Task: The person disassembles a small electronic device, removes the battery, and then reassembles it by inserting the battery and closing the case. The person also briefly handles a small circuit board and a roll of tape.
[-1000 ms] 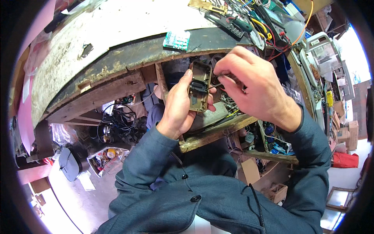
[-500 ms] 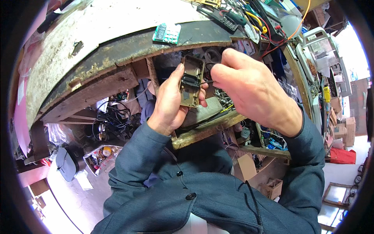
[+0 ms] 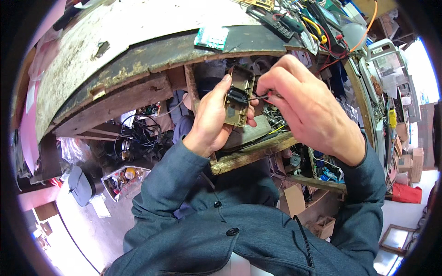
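Observation:
My left hand is closed around a small brass-coloured casing, its hollow inside facing up. The thumb lies along the casing's left edge and fingertips curl round the right side. Within the hollow sits a black oval part. My right hand pinches a slim screwdriver, with a bit of red showing at the fingers. Its thin shaft points left, and the tip reaches the black part. Whether the tip presses on it or goes under its edge, I cannot tell. Both hands are above an open wooden drawer.
On the bench edge lies a green circuit board. Beyond it, a black remote-like keypad, tools and test leads crowd the back right. Black cables tangle under the bench. An open bag of small parts stands on the floor at left.
My right hand has turned, so the screwdriver's shaft and red part show more. The whole scene has shifted slightly right in view. My left hand keeps its hold on the casing.

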Demonstrator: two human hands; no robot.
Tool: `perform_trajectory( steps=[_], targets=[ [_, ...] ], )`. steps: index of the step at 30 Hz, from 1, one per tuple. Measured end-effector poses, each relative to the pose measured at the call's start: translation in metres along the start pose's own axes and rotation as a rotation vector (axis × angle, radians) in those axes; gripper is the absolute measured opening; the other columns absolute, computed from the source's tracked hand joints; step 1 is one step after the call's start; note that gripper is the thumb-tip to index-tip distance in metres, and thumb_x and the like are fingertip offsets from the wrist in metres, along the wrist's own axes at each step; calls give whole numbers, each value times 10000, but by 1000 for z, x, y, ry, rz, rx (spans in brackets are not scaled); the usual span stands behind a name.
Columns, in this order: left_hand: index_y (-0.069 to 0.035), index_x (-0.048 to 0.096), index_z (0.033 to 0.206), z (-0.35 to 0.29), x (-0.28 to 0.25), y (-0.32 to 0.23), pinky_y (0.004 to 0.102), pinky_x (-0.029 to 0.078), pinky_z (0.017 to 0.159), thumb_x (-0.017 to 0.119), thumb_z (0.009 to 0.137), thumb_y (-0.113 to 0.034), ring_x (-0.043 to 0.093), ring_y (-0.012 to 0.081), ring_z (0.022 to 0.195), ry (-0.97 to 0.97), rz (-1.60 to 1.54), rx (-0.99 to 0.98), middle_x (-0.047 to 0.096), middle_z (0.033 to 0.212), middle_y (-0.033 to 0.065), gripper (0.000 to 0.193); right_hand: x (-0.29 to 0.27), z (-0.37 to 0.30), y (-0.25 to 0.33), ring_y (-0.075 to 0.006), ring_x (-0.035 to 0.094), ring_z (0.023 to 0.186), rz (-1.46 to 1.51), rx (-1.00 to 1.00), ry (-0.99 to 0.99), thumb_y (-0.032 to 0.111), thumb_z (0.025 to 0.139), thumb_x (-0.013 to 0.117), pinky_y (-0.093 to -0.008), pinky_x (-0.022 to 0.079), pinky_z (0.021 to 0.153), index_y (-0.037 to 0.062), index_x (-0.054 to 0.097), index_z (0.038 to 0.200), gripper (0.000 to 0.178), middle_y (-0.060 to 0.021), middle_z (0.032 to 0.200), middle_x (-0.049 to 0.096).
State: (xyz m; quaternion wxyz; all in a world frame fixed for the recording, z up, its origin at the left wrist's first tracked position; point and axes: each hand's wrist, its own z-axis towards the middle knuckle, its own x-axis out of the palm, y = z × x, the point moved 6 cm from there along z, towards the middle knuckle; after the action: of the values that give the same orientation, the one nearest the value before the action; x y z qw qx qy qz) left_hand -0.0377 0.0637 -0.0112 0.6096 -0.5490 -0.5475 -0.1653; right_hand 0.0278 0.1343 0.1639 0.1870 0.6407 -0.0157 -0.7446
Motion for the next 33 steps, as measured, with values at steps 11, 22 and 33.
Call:
perform_trajectory(
  steps=[11,22,33],
  targets=[
    [7,580,1190,-2,2,-2,403,597,633,388,1087,-452,669,218,713,-11,-5,-4,677,951,165,508,0,0,0,-353,631,829,10,-52,0,-2,866,676,-405,519,677,60,599,1075,232,-140,966,545],
    [-3,593,1187,-2,2,-2,403,603,649,406,1085,-444,679,219,716,8,12,22,687,956,164,489,0,-5,0,-336,659,794,-18,-103,-46,21,867,685,-401,538,697,12,594,1082,234,-163,1052,574],
    [-11,577,1214,-1,1,0,403,601,626,418,1079,-456,684,218,700,-19,31,16,688,958,172,491,-2,-6,1,-365,627,858,-14,-148,-136,-18,840,667,-417,516,673,59,598,1049,233,-144,947,582]
  ],
)
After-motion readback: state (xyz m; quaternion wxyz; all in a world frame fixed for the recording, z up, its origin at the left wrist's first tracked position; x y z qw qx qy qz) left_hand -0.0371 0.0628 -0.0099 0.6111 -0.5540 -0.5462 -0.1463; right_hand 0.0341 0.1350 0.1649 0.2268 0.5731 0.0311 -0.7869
